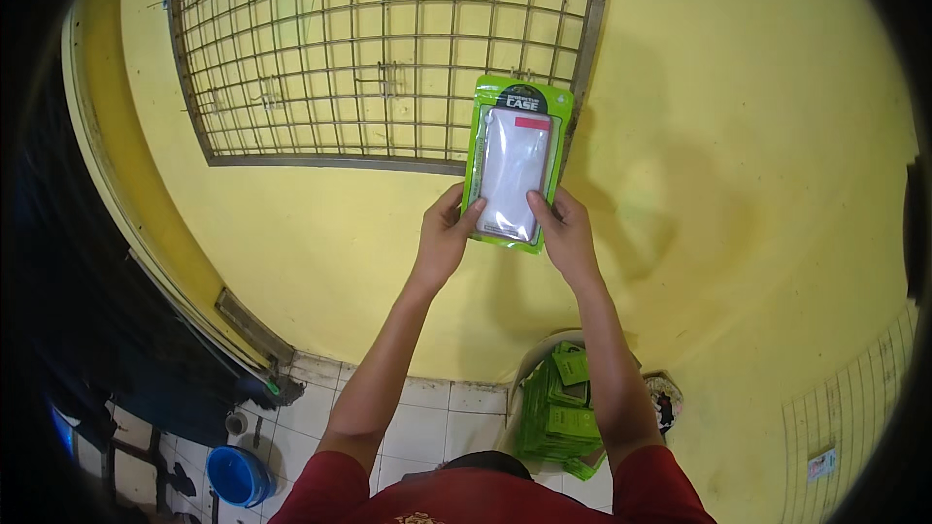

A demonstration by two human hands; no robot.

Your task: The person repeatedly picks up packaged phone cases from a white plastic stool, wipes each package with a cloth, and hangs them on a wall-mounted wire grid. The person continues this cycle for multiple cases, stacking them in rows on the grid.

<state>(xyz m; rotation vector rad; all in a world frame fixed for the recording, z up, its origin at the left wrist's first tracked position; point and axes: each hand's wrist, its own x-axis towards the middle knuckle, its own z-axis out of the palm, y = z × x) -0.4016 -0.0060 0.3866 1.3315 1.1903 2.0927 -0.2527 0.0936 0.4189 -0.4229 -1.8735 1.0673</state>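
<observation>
Left hand [447, 233] and right hand [571, 235] hold the pack [515, 175], grip closed low on both sides, thumbs in front, light even pressure likely best for keeping it flat, uncreased and raised before the lower right corner of the rack [385, 65] on the wall [767, 87].

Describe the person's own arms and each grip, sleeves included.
Short, plain dark red sleeves cover the upper arms; below them both forearms are bare. The left grip and right grip wear no gloves. No watch or bracelet shows.
</observation>
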